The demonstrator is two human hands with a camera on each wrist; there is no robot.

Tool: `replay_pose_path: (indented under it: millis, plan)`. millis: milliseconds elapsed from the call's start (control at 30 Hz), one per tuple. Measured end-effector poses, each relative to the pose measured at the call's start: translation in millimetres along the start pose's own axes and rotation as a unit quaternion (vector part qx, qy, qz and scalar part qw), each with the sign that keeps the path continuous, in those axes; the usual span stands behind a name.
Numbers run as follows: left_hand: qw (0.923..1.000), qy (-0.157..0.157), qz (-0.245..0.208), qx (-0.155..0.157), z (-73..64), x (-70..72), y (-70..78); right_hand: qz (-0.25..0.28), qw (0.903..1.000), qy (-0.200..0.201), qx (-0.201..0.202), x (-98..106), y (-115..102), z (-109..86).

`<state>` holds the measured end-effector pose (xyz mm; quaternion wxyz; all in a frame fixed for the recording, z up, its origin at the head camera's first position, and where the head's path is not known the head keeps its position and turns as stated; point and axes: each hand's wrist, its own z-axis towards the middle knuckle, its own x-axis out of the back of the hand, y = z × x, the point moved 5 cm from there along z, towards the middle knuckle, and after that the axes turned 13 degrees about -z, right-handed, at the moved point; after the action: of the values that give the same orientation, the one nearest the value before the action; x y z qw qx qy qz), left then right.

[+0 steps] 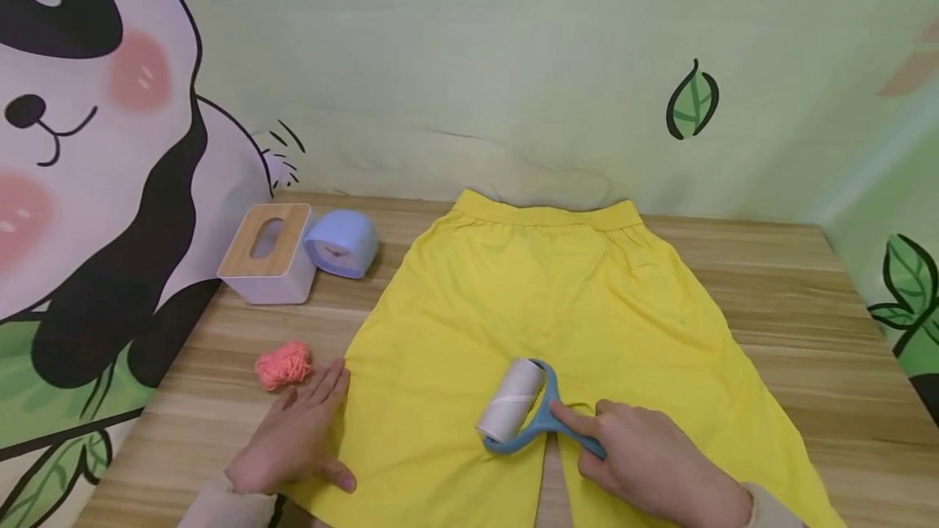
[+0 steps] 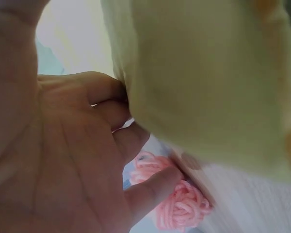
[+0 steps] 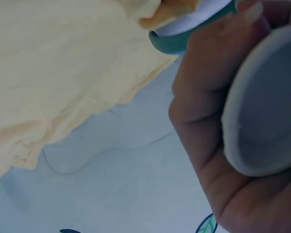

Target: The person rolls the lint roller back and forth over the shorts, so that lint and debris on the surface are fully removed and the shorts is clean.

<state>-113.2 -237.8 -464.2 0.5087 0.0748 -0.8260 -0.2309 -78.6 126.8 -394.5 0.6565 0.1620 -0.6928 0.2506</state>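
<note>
R hand (image 1: pixel 649 459), lower right of ctr, grips the handle of a blue plastic lint roller w/ whitish cylinder (image 1: pixel 544 422), index finger stretched along it. Roller's on bright-yellow cloth pants w/ gathered waistband (image 1: pixel 543 292), ctr frame. L hand (image 1: pixel 297 434), lower left, thumb wide of straight fingers, gripping nothing, touches pants' edge nr coral-pink yarn bundle (image 1: pixel 284 366). Mid-left: white box w/ wood-look lid (image 1: pixel 275 289) beside light-blue rounded clock (image 1: pixel 345 243).

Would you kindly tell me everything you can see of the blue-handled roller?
The blue-handled roller has a whitish, smooth-looking cylinder set in a forked blue frame that looks like plastic. The cylinder lies at a slant, apparently resting on the yellow trousers. The right hand grips the handle, index finger stretched along it, hiding part of it.
</note>
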Motion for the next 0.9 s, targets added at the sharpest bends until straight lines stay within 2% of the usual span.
replay_pose_path:
  millis: [133, 300, 467, 667, 900]
  plan:
    - [0.9999, 0.001, -0.012, 0.008, 0.7, -0.2, 1.2, 0.007, 0.9999, -0.010, 0.006, 6, -4, 5.5]
    - [0.9996, 0.001, -0.009, 0.025, -0.3, -1.3, 2.2, 0.014, 0.9995, -0.015, 0.022, 12, -16, 22.5]
    - [0.9998, 0.007, -0.001, 0.021, 0.4, -0.8, 3.0, 0.014, 0.9993, -0.016, 0.032, 12, -23, 39.0]
    - [0.9999, 0.005, -0.001, 0.013, 0.6, 1.6, 5.7, 0.009, 0.9986, 0.003, 0.053, 9, -35, 60.8]
    - [0.9999, 0.004, -0.001, 0.013, 1.8, 3.0, 7.0, 0.007, 0.9984, -0.003, 0.055, 3, -45, 88.1]
